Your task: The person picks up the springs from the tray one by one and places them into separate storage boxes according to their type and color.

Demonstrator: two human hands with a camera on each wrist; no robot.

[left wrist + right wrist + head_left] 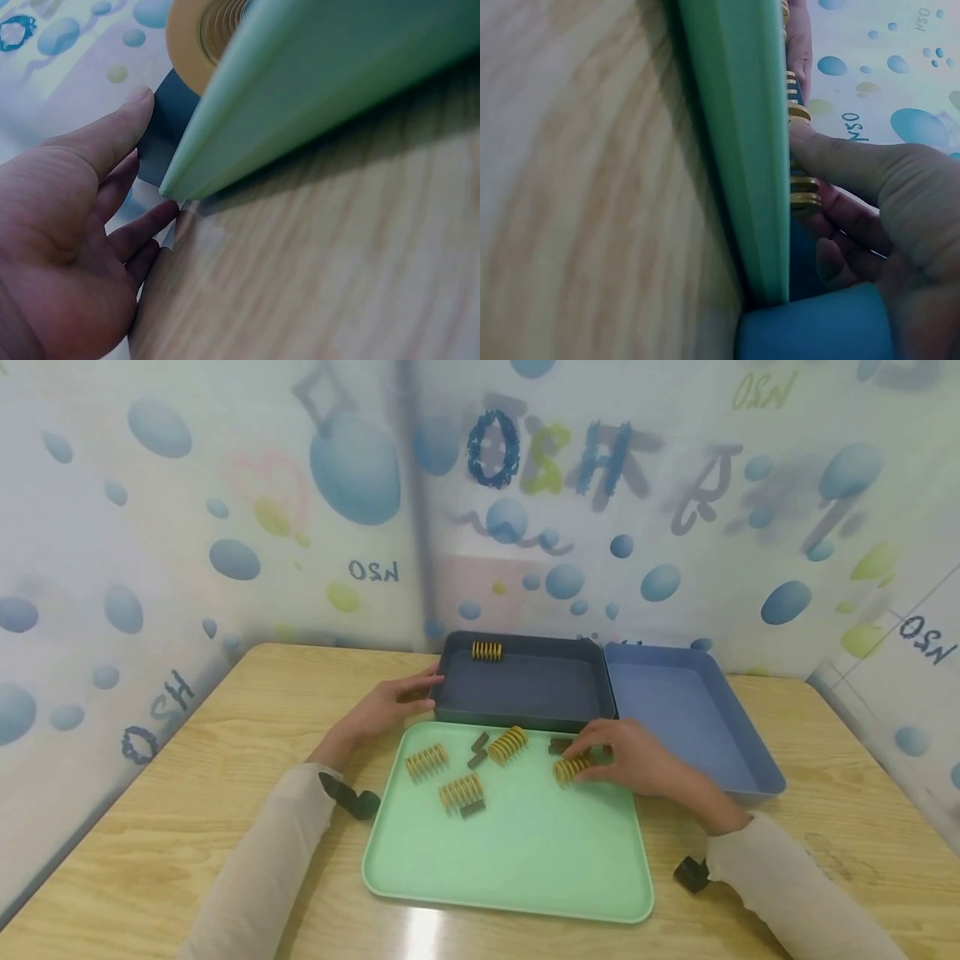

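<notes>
My right hand [633, 760] pinches a yellow coil spring [567, 769] between thumb and fingers at the upper right of the green tray [510, 864]. In the right wrist view, the thumb lies against yellow coils [804, 201] beyond the tray's rim. Small dark springs [560, 746] lie just behind that spring. My left hand [386, 706] rests at the left end of the dark tray [532, 685], its fingers loosely extended at the wall. Toward the left of the green tray lie more yellow springs [427, 762], [461, 790], [508, 744] and small dark springs [472, 809].
One yellow spring [487, 652] sits at the back left inside the dark tray. To its right stands a blue tray [663, 706], angled toward the right. All three trays are on a wooden table [180, 810], with a patterned wall sheet [300, 577] behind it.
</notes>
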